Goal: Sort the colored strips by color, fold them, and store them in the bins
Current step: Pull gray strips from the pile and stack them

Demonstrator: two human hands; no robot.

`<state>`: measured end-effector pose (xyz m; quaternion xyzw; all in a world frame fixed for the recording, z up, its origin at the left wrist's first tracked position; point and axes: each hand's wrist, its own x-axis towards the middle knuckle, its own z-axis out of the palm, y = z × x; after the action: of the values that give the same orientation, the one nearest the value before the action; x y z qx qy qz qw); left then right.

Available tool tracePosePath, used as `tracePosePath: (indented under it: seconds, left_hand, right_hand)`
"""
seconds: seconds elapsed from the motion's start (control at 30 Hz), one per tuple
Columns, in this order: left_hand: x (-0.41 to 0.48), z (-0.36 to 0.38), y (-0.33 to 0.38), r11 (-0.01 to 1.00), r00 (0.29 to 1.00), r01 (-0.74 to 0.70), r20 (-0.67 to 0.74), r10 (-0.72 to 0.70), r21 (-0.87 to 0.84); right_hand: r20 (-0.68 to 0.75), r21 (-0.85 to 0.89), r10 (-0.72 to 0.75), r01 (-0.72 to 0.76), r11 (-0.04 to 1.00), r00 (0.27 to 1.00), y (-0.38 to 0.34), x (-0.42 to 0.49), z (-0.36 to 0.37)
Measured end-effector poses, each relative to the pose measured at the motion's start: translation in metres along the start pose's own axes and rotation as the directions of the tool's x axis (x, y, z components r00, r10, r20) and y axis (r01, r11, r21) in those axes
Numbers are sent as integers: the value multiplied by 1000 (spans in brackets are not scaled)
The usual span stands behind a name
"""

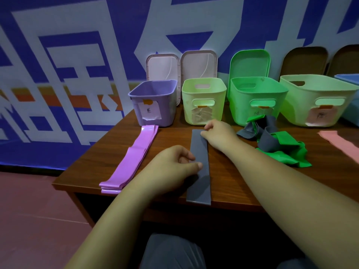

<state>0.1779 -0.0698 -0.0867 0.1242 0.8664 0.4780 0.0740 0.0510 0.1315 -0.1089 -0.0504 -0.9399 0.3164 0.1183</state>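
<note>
A grey strip point(200, 183) lies flat and lengthwise on the wooden table point(108, 156), its near end over the front edge. My left hand point(171, 166) pinches its left edge near the middle. My right hand point(219, 133) pinches its far end. A stack of purple strips point(132, 160) lies flat to the left. A tangled heap of green strips point(285, 152) and grey strips point(266, 136) lies to the right. A pink strip point(338, 142) shows at the right edge. Behind stand a purple bin point(153, 101), a pale yellow-green bin point(204, 100), a green bin point(256, 98) and a larger pale green bin point(318, 98).
Lids lean on the wall behind the bins: two pink lids point(180, 65), a green lid point(250, 63) and brown lids point(307, 61). A blue bin point(349, 80) shows at the far right. The table's left corner point(56, 184) ends over the pink floor.
</note>
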Motion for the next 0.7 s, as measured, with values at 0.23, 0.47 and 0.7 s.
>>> tracePosePath:
  seconds: [0.23, 0.47, 0.7]
  left_hand:
    - [64, 2, 56, 975, 981, -191, 26, 190, 117]
    - [147, 54, 92, 789, 895, -430, 324, 307, 439]
    - [185, 78, 81, 705, 773, -575, 557, 303, 415]
  right_hand:
    - [-121, 63, -77, 85, 994, 990, 3, -16, -93]
    - [-299, -163, -67, 18, 986, 952, 77, -17, -128]
    - [-270, 42, 22, -11, 999, 962, 120, -8, -116]
